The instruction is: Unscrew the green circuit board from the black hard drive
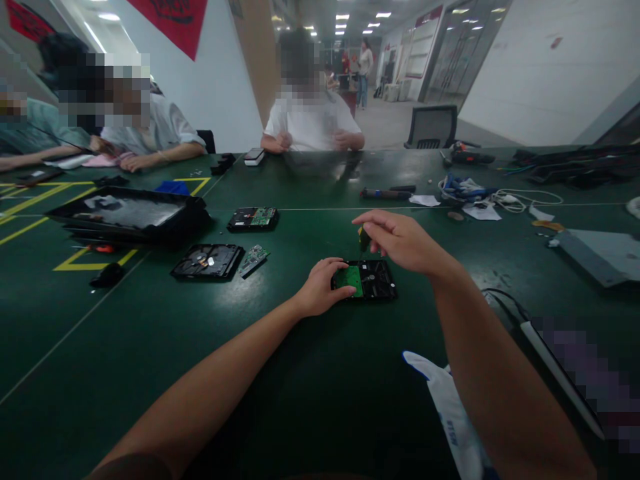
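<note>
Partly, left hand (323, 288) hides the drive (379, 280); right hand (400, 241), a tool (364, 238).

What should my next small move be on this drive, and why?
I'd probably check that the tool's tip is seated before turning it. Your right hand pinches the tool by the drive's far edge, and your left hand steadies the end with the green board, but I can't tell whether the tip touches.
</note>
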